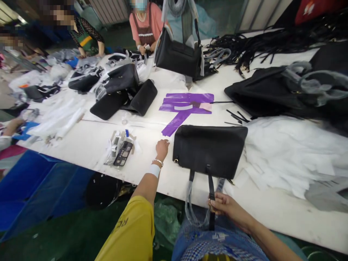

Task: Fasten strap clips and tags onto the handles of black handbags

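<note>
A black handbag [210, 149] lies on its side on the white table in front of me, its straps hanging towards my lap. My right hand [220, 203] pinches a black strap [211, 188] of this bag below the table edge. Beside it a handle wrapped in clear plastic [188, 197] hangs down. My left hand [162, 148] is over the table just left of the bag, fingers loosely bent, with nothing visible in them. Past its fingertips is a purple tape strip [176, 123], part of several purple strips stuck to the tabletop.
Several black bags [123, 92] lie at the left. Another black bag [178, 54] hangs upright at the back. White sheets [288, 152] are heaped at right, near black straps [261, 45]. A clear bag of small parts [119, 148] lies left. Co-workers [145, 25] stand across the table.
</note>
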A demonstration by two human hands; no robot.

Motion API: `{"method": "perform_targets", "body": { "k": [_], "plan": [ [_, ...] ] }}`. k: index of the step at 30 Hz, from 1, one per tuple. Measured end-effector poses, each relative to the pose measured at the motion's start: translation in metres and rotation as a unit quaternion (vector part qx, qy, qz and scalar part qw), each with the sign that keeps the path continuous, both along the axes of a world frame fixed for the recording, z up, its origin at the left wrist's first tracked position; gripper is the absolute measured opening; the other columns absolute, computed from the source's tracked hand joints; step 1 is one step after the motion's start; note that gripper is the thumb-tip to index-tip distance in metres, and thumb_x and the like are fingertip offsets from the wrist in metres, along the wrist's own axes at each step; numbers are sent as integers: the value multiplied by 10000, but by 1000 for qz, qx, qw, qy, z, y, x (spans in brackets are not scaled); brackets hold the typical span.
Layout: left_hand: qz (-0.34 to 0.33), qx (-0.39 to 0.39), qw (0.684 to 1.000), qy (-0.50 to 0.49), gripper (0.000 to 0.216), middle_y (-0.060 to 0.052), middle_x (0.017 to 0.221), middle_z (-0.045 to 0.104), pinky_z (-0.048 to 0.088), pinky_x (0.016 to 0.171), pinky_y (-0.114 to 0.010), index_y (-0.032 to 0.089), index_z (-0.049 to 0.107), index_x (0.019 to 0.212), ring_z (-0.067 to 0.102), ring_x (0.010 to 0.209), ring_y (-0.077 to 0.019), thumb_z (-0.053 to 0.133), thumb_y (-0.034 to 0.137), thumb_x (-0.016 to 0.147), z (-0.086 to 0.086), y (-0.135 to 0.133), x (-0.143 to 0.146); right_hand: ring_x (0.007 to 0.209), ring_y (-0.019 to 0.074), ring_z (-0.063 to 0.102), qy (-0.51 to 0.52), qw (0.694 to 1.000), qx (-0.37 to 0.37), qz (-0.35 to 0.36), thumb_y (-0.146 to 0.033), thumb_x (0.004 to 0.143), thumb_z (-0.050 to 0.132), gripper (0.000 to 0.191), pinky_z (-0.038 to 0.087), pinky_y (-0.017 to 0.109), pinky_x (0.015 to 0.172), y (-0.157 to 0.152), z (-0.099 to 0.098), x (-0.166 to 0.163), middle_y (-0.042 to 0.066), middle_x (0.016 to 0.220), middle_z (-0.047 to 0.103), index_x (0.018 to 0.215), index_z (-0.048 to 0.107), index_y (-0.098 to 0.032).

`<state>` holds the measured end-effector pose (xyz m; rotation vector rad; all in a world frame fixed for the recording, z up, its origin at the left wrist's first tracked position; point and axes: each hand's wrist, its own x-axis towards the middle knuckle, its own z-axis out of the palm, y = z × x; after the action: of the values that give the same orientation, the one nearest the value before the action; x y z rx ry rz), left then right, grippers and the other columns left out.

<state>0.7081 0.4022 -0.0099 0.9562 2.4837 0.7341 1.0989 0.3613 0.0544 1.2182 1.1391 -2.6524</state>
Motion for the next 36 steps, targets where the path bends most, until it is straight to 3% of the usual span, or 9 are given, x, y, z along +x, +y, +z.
{"method": "perform_targets", "body": {
  "k": [4, 7, 12, 15, 20, 25, 28, 30, 36],
  "plan": [
    [44, 24, 998, -47, 202, -114, 1013, 703, 423, 913, -370, 163, 723, 936, 604, 991, -263, 629, 295, 816, 7, -16, -3, 683, 120, 567, -25, 1000, 2, 1, -465, 743, 728, 328, 401, 213, 563, 0, -1, -2, 23, 779, 656, 848, 648, -166],
    [68, 55, 990, -107, 274, -99, 996, 723, 476, 844, -332, 137, 711, 979, 643, 924, -224, 568, 335, 855, 14, -43, 11, 697, 111, 572, -29, 999, -4, -20, -454, 731, 744, 331, 429, 214, 619, 3, 2, -4, 15, 791, 657, 869, 650, -168],
    [62, 93, 963, -244, 390, -104, 996, 733, 530, 756, -318, 121, 671, 1075, 673, 861, -205, 612, 405, 815, 30, -100, 78, 675, 104, 555, -14, 999, -6, -45, -449, 735, 745, 377, 429, 207, 593, 4, 7, -11, 10, 769, 626, 975, 674, -167],
    [30, 138, 904, -404, 392, -121, 1011, 729, 524, 831, -348, 120, 680, 1026, 675, 908, -227, 696, 398, 750, 41, -127, 127, 656, 102, 554, -5, 999, -20, -51, -443, 744, 740, 483, 427, 202, 558, 1, 10, -15, 11, 764, 615, 1143, 650, -186],
    [-21, 122, 889, -440, 313, -103, 987, 732, 515, 860, -346, 145, 688, 965, 678, 918, -231, 695, 378, 756, 53, -153, 187, 683, 101, 565, 9, 997, 2, -79, -437, 703, 775, 475, 424, 196, 567, -2, 9, -22, 10, 793, 642, 1106, 665, -212],
    [-69, 91, 897, -427, 350, -105, 972, 733, 520, 818, -338, 141, 690, 1018, 677, 889, -232, 651, 400, 787, 61, -158, 207, 703, 110, 574, -9, 996, 57, -67, -473, 686, 772, 397, 428, 217, 615, -5, 5, -23, 19, 821, 665, 940, 692, -178],
    [-64, 97, 916, -384, 390, -99, 1064, 715, 515, 804, -333, 153, 690, 1082, 662, 910, -229, 594, 428, 822, 66, -145, 208, 651, 98, 539, -10, 995, 93, -42, -467, 710, 753, 385, 421, 219, 606, -10, 4, -22, -4, 742, 632, 935, 691, -162],
    [-60, 103, 922, -369, 374, -87, 994, 731, 512, 767, -324, 149, 717, 1020, 662, 857, -227, 604, 436, 809, 69, -134, 208, 642, 99, 531, -9, 993, 108, -36, -462, 718, 746, 373, 430, 224, 610, -12, 4, -22, -10, 732, 625, 928, 691, -159],
    [-15, 134, 909, -394, 306, -62, 804, 732, 474, 675, -276, 126, 727, 842, 639, 732, -191, 677, 414, 753, 71, -127, 203, 855, 167, 604, -3, 991, 123, -52, -431, 700, 767, 432, 486, 274, 738, -5, 10, -15, 57, 1005, 681, 1039, 688, -175]
  ]
}}
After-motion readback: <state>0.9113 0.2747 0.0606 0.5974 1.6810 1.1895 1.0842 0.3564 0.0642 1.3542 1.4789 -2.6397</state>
